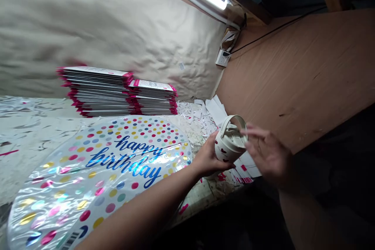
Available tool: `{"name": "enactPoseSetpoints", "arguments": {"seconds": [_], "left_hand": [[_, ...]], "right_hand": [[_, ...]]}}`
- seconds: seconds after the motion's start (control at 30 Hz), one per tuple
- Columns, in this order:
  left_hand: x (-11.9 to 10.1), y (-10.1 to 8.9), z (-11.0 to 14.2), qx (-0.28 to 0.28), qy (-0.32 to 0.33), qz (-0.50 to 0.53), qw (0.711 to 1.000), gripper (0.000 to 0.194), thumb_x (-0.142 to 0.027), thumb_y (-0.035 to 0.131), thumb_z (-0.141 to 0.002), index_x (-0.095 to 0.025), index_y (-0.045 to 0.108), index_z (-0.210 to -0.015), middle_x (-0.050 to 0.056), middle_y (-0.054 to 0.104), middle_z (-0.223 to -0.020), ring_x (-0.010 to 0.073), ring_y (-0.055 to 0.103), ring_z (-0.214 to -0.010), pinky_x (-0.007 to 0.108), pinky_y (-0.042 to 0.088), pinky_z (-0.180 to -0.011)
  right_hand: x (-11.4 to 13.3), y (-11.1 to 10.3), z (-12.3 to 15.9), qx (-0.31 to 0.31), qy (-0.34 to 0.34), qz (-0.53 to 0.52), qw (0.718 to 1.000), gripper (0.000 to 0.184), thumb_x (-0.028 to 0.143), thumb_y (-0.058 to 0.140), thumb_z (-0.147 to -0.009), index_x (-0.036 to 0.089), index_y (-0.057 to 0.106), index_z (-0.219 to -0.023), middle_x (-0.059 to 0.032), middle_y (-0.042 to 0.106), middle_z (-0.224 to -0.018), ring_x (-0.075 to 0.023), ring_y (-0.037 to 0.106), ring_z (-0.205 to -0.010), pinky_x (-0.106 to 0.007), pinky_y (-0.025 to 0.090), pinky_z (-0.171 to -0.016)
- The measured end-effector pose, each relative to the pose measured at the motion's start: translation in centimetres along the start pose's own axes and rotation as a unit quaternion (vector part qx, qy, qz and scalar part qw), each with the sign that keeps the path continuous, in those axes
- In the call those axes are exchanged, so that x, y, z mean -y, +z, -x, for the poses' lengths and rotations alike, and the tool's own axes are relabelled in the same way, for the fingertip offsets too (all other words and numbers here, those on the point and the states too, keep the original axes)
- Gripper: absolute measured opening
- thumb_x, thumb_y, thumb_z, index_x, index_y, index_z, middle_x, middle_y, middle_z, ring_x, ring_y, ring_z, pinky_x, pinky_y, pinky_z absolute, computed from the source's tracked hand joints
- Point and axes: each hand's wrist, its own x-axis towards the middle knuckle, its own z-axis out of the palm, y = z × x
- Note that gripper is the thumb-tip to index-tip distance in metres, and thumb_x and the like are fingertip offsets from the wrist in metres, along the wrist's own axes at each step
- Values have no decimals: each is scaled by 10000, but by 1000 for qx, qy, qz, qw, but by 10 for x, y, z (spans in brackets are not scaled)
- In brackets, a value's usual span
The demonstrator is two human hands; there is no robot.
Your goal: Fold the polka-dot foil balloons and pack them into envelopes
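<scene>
I have the cup [230,154] in my left hand [208,155], fingers and thumb wrapped round its side, holding it tilted up off the table [17,127], near the edge. Its lid [234,137] is on, with the looped handle [226,124] standing up over it. My right hand [271,156] is blurred; its fingers look stretched out and loosely spread, close by the lid's rim, and I can't tell whether they touch it. I judge the step in hand to be handling the cup at its lid, my left doing the steadying. A next move there would call for a firm left grip and right fingers placed cleanly on rim or loop. Beyond my left forearm lies a shiny happy birthday sheet [101,193], with pink-edged stacks [101,95] behind it.
</scene>
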Motion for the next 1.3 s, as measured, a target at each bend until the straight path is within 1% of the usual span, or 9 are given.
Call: {"name": "enactPoseSetpoints", "arguments": {"seconds": [0.07, 0.17, 0.33, 0.47, 0.67, 0.9, 1.03, 1.13, 1.3], "left_hand": [[-6, -10, -2, 38, -1, -60, 997, 1159, -465, 821, -466, -197, 203, -1409, 166, 350, -1392, 360, 339, -1264, 494, 290, -1025], [-10, -41, 5, 121, -69, -197, 971, 1245, -620, 750, -469, -157, 125, -1441, 197, 153, -1483, 372, 146, -1348, 496, 208, -1067], [12, -121, 43, 130, -249, -412, 867, 787, -589, 515, -757, -200, 285, -1401, 129, 201, -1489, 303, 179, -1358, 451, 222, -1065], [42, -158, 71, 83, -333, -465, 816, 692, -511, 410, -829, -99, 327, -1378, 209, 231, -1459, 377, 162, -1345, 564, 174, -1030], [58, -159, 86, 73, -341, -495, 796, 705, -580, 298, -850, -147, 286, -1407, 155, 187, -1484, 333, 99, -1368, 524, 73, -1069], [59, -155, 92, 61, -324, -522, 787, 664, -591, 271, -860, -209, 299, -1403, 132, 196, -1482, 329, 117, -1365, 524, 90, -1070], [56, -153, 93, 55, -332, -504, 795, 648, -575, 291, -861, -220, 296, -1403, 123, 200, -1480, 328, 114, -1365, 539, 91, -1070], [52, -154, 92, 58, -337, -487, 804, 647, -570, 295, -860, -222, 287, -1405, 122, 187, -1482, 333, 114, -1363, 551, 87, -1070], [49, -155, 90, 53, -344, -464, 814, 645, -573, 281, -863, -228, 274, -1408, 121, 159, -1483, 335, 83, -1364, 570, 76, -1066]], "right_hand": [[-14, 0, -28, 15, 71, -31, 997, 502, 219, 636, -700, 235, 512, -1186, -84, 544, -1237, -266, 480, -1176, -433, 401, -964], [-32, -2, -68, 188, 179, -121, 958, 325, 284, 666, -668, 199, 636, -980, -62, 663, -904, -226, 620, -828, -326, 504, -670], [-38, -13, -101, 334, 273, -209, 878, 239, 320, 744, -586, 190, 565, -495, 7, 545, -500, -118, 489, -485, -235, 389, -453], [-36, -5, -125, 280, 347, -318, 837, 185, 244, 742, -576, 190, 573, -524, -13, 571, -518, -140, 521, -513, -259, 418, -476], [-38, 23, -202, 69, 425, -443, 787, 393, 226, 374, -899, 121, 532, -555, 54, 438, -462, -13, 385, -438, -274, 369, -524], [-65, 113, -268, -33, 404, -399, 822, 281, 133, 395, -894, 168, 544, -658, 52, 411, -516, -52, 372, -431, -202, 423, -482], [-88, 176, -287, -57, 413, -350, 839, 152, 202, 434, -910, 163, 581, -905, -13, 574, -783, -99, 542, -638, -265, 501, -608], [-102, 206, -296, -48, 403, -327, 853, 274, 317, 502, -892, 168, 534, -1119, -73, 560, -1114, -176, 577, -920, -369, 504, -774], [-126, 231, -313, 27, 313, -305, 899, 268, 324, 489, -898, 188, 543, -1122, -70, 544, -1162, -189, 564, -973, -379, 487, -822]]}}
